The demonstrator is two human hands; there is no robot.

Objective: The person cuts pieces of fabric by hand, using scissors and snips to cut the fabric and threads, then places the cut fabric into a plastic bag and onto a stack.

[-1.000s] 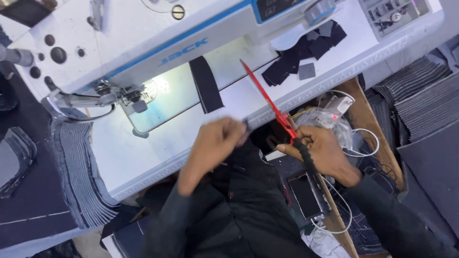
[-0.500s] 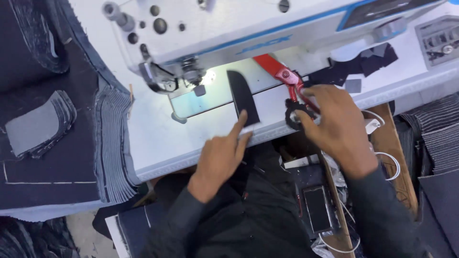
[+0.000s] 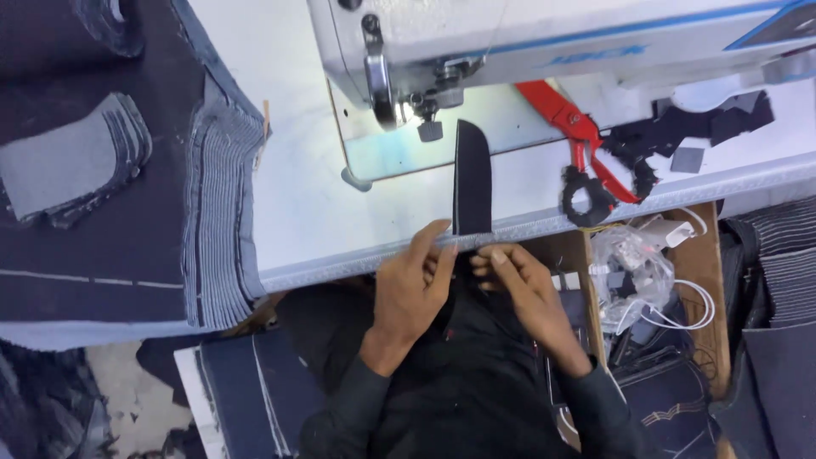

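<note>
Comparing the head view with half a second ago: the right hand (image 3: pixel 523 285) has let go of the red scissors (image 3: pixel 586 157), which now lie on the table (image 3: pixel 306 212) up and right of it. Both hands pinch the near end of the dark fabric strip (image 3: pixel 473 174) at the table edge. The left hand (image 3: pixel 412 285) grips beside the right; the strip extends away from the fingers toward the sewing machine (image 3: pixel 510 34).
</note>
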